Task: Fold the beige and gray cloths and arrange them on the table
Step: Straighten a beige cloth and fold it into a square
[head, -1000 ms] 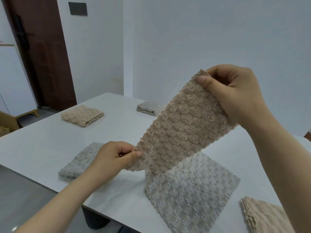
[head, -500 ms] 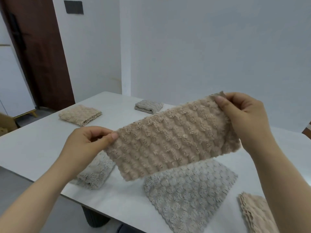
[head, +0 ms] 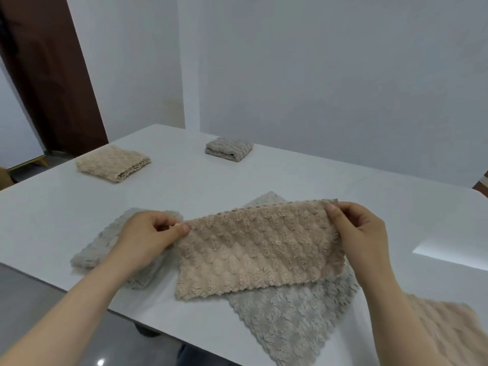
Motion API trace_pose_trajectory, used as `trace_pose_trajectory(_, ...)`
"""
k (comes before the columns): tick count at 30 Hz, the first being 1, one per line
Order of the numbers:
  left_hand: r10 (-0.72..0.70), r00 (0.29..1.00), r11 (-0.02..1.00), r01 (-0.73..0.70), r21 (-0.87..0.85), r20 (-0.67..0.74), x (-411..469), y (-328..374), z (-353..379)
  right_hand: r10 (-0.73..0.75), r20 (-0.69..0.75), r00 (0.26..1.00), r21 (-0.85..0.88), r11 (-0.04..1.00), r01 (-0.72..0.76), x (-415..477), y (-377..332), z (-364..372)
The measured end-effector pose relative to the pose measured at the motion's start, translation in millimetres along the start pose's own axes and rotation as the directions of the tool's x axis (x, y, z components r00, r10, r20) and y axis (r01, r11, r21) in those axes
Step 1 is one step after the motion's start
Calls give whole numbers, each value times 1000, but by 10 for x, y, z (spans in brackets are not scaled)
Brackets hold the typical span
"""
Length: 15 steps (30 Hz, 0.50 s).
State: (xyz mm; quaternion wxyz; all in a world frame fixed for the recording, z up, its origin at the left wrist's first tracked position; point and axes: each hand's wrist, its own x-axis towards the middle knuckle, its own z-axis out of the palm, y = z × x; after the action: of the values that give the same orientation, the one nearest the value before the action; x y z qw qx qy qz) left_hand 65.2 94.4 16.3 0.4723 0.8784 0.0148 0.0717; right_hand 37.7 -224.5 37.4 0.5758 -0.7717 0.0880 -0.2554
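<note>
Beige cloth point(head: 260, 253) hung over the flat gray cloth point(head: 293, 320), top corners pinched by left hand point(head: 148, 237) and right hand point(head: 360, 233); looked soft, light, floppy, best held by corners.

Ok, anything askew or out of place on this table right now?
One thing: the unfolded gray cloth lies diagonally, a corner hanging past the near edge of the table. The left hand and right hand hold the beige cloth over it. The folded beige cloth and folded gray cloth look tidy.
</note>
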Motion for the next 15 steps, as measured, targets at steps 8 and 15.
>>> trace_pose_trajectory(8, -83, 997, 909, 77, -411, 4, -23, 36, 113, -75, -80, 994, -14, 997, 74, -70, 49, -9)
trace_pose_trajectory(15, 75, 959, 953, -150, -264, -274, -172, 250, 228, -105, -94, 990, -57, 993, 100, -110, -23, -17)
